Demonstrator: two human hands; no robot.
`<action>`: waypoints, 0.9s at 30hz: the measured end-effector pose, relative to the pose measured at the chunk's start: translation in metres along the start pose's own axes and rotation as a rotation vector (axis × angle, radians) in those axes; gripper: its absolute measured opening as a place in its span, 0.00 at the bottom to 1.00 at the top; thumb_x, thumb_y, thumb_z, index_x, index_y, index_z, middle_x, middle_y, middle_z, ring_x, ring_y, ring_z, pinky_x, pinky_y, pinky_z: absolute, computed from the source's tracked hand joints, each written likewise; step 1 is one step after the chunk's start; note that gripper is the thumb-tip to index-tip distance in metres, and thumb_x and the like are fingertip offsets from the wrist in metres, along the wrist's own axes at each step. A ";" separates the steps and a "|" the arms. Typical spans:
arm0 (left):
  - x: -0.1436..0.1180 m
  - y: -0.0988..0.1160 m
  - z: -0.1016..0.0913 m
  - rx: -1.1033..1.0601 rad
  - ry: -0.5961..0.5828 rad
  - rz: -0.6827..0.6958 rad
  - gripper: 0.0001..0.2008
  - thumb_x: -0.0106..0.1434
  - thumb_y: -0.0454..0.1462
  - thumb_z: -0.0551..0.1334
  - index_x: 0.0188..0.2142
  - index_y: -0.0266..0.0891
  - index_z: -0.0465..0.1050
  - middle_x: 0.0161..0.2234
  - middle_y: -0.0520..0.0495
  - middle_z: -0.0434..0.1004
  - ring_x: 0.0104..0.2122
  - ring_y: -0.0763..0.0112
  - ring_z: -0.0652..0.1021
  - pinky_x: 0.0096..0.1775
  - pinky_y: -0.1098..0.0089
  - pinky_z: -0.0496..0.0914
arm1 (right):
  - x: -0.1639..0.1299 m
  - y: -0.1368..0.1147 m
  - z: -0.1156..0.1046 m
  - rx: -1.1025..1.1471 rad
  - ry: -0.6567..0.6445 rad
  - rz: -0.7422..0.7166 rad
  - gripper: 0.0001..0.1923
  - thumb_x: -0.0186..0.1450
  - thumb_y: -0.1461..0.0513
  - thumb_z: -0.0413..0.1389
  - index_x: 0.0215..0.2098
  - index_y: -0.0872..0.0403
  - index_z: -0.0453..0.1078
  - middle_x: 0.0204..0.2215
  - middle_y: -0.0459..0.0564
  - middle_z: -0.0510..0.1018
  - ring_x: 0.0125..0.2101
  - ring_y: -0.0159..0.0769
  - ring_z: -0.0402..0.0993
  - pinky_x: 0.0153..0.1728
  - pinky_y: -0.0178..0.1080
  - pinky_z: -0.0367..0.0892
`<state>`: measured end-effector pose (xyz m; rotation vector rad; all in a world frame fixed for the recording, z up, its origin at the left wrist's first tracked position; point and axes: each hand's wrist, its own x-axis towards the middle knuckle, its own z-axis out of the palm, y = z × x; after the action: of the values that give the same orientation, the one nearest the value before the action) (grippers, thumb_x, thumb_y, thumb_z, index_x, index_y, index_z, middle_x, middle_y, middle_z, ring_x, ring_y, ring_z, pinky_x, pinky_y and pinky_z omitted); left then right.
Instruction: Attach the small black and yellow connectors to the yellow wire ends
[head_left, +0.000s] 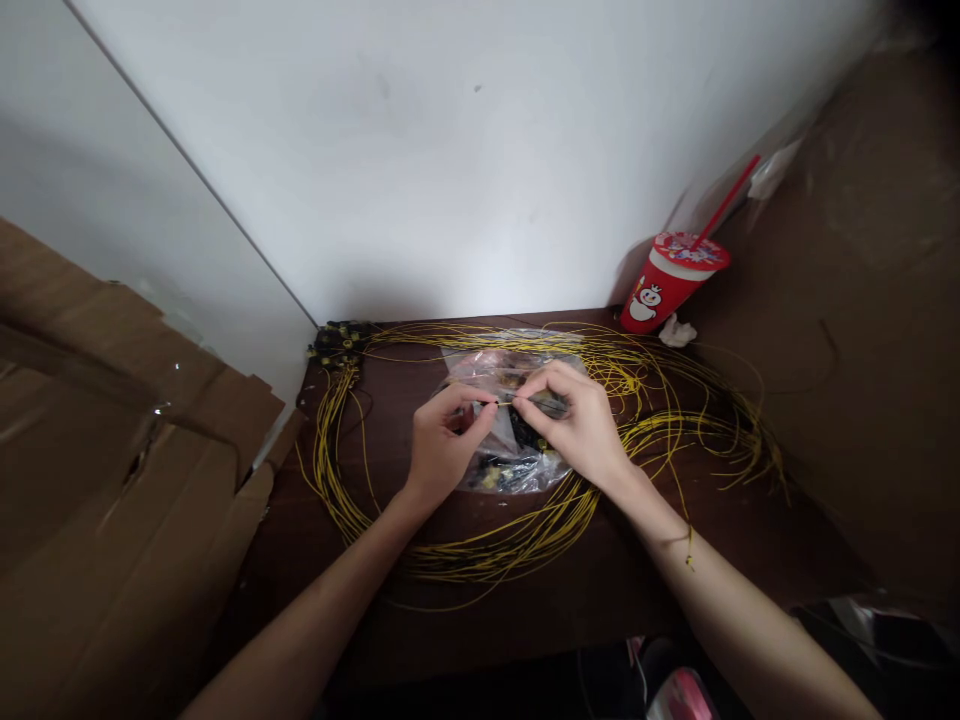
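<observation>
My left hand [448, 437] and my right hand [571, 418] are held close together over the middle of the table, thumbs and forefingers pinched. Between the fingertips runs a short stretch of thin yellow wire [505, 403], with a small dark piece at the left fingertips that is too small to name. Below the hands lies a clear plastic bag [517, 475] with dark and yellow small parts in it. Around it curves a large bundle of yellow and black wires [480, 560], partly under my right forearm.
Dark connector-like ends [341, 343] cluster at the table's back left. A red cup [667, 285] with a straw stands at the back right, beside a crumpled tissue [677, 331]. Cardboard [97, 480] flanks the left, a brown panel [847, 330] the right. Behind is a white wall [450, 170].
</observation>
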<state>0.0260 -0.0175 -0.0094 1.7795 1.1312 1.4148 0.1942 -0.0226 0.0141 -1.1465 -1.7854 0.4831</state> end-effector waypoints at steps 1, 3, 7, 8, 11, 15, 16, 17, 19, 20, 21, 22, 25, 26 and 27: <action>0.000 0.000 0.000 0.026 0.001 0.022 0.01 0.58 0.33 0.63 0.30 0.38 0.74 0.27 0.50 0.74 0.25 0.76 0.71 0.25 0.76 0.64 | -0.001 0.000 0.000 -0.074 0.016 -0.042 0.03 0.61 0.66 0.55 0.29 0.53 0.69 0.31 0.48 0.74 0.35 0.36 0.69 0.40 0.41 0.64; -0.001 0.000 -0.001 0.089 -0.005 0.089 0.01 0.58 0.33 0.63 0.30 0.38 0.74 0.25 0.52 0.72 0.23 0.78 0.67 0.24 0.76 0.62 | -0.003 0.001 0.000 -0.185 0.014 -0.108 0.04 0.62 0.66 0.53 0.30 0.54 0.69 0.31 0.49 0.73 0.35 0.37 0.68 0.39 0.41 0.63; -0.001 0.000 -0.002 0.169 -0.018 0.209 0.01 0.58 0.33 0.64 0.31 0.38 0.74 0.23 0.53 0.68 0.21 0.79 0.64 0.25 0.75 0.60 | -0.005 0.002 0.001 -0.284 -0.032 -0.192 0.07 0.64 0.65 0.50 0.30 0.55 0.68 0.31 0.50 0.71 0.35 0.37 0.67 0.38 0.40 0.63; -0.001 0.000 -0.001 0.175 -0.017 0.221 0.00 0.59 0.33 0.64 0.31 0.38 0.73 0.23 0.54 0.68 0.21 0.79 0.64 0.25 0.75 0.60 | -0.005 0.002 0.001 -0.293 -0.043 -0.206 0.07 0.65 0.65 0.50 0.30 0.55 0.68 0.31 0.50 0.71 0.35 0.37 0.67 0.38 0.40 0.63; -0.001 0.001 -0.001 0.176 -0.011 0.236 0.00 0.59 0.32 0.63 0.32 0.38 0.73 0.23 0.54 0.67 0.21 0.79 0.63 0.25 0.76 0.60 | -0.005 0.001 0.001 -0.269 -0.058 -0.214 0.07 0.65 0.65 0.49 0.31 0.55 0.68 0.31 0.50 0.70 0.36 0.37 0.67 0.38 0.39 0.64; -0.001 0.001 -0.001 0.177 -0.013 0.243 0.01 0.59 0.31 0.63 0.31 0.37 0.72 0.22 0.55 0.66 0.21 0.79 0.64 0.25 0.76 0.60 | -0.004 -0.003 0.000 -0.131 -0.064 -0.141 0.05 0.64 0.66 0.50 0.33 0.54 0.69 0.32 0.49 0.70 0.33 0.34 0.68 0.36 0.37 0.65; -0.001 0.001 -0.001 0.177 -0.016 0.243 0.01 0.59 0.31 0.63 0.31 0.37 0.72 0.23 0.54 0.66 0.21 0.79 0.64 0.25 0.75 0.60 | -0.003 -0.004 0.000 -0.094 -0.069 -0.118 0.05 0.64 0.66 0.51 0.34 0.54 0.69 0.31 0.48 0.70 0.31 0.32 0.67 0.34 0.36 0.64; -0.001 0.002 -0.001 0.177 -0.019 0.242 0.02 0.59 0.31 0.62 0.31 0.37 0.72 0.23 0.54 0.67 0.21 0.79 0.64 0.25 0.75 0.60 | -0.003 -0.005 0.000 -0.063 -0.078 -0.098 0.04 0.63 0.66 0.52 0.33 0.54 0.69 0.30 0.47 0.70 0.29 0.31 0.67 0.32 0.35 0.64; -0.001 0.002 -0.001 0.172 -0.030 0.236 0.02 0.59 0.31 0.62 0.31 0.37 0.72 0.24 0.53 0.68 0.22 0.79 0.64 0.25 0.75 0.60 | -0.002 -0.006 -0.001 -0.025 -0.103 -0.079 0.04 0.63 0.66 0.53 0.32 0.54 0.69 0.29 0.46 0.70 0.27 0.30 0.66 0.29 0.34 0.63; -0.001 0.003 -0.001 0.168 -0.037 0.228 0.02 0.59 0.31 0.62 0.30 0.37 0.72 0.24 0.53 0.68 0.22 0.78 0.65 0.25 0.75 0.60 | -0.001 -0.006 -0.001 -0.015 -0.113 -0.078 0.04 0.63 0.65 0.53 0.32 0.54 0.69 0.28 0.45 0.70 0.27 0.29 0.66 0.29 0.34 0.63; -0.001 0.003 -0.001 0.161 -0.046 0.217 0.02 0.59 0.31 0.61 0.30 0.37 0.72 0.25 0.53 0.69 0.22 0.78 0.66 0.25 0.75 0.60 | -0.001 -0.006 -0.001 -0.009 -0.120 -0.077 0.04 0.64 0.65 0.54 0.31 0.54 0.69 0.28 0.45 0.70 0.28 0.30 0.66 0.30 0.34 0.62; -0.001 0.004 -0.001 0.150 -0.058 0.202 0.03 0.60 0.31 0.61 0.30 0.37 0.72 0.25 0.52 0.69 0.23 0.78 0.67 0.25 0.75 0.60 | 0.000 -0.006 -0.001 -0.005 -0.123 -0.076 0.04 0.64 0.65 0.54 0.31 0.54 0.69 0.28 0.46 0.71 0.29 0.30 0.67 0.31 0.34 0.62; 0.000 0.006 -0.002 0.079 -0.109 0.139 0.04 0.61 0.32 0.60 0.30 0.38 0.71 0.28 0.51 0.69 0.28 0.75 0.70 0.25 0.76 0.62 | 0.000 -0.005 -0.002 0.014 -0.139 -0.062 0.05 0.65 0.64 0.54 0.31 0.55 0.69 0.29 0.46 0.71 0.30 0.30 0.67 0.32 0.35 0.62; 0.001 0.006 -0.003 0.044 -0.130 0.114 0.04 0.61 0.33 0.59 0.30 0.38 0.72 0.28 0.50 0.69 0.29 0.75 0.70 0.25 0.76 0.62 | 0.001 -0.005 -0.002 0.029 -0.151 -0.054 0.05 0.65 0.64 0.54 0.31 0.55 0.69 0.28 0.46 0.70 0.30 0.30 0.66 0.32 0.35 0.61; 0.001 0.007 -0.003 0.004 -0.150 0.091 0.04 0.61 0.33 0.59 0.30 0.38 0.72 0.29 0.50 0.69 0.29 0.74 0.70 0.25 0.76 0.62 | 0.001 -0.005 -0.003 0.049 -0.164 -0.047 0.05 0.65 0.63 0.55 0.31 0.55 0.69 0.28 0.46 0.70 0.29 0.30 0.65 0.32 0.35 0.61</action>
<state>0.0248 -0.0197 -0.0021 1.9264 0.9874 1.3059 0.1939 -0.0245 0.0197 -1.0537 -1.9254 0.6043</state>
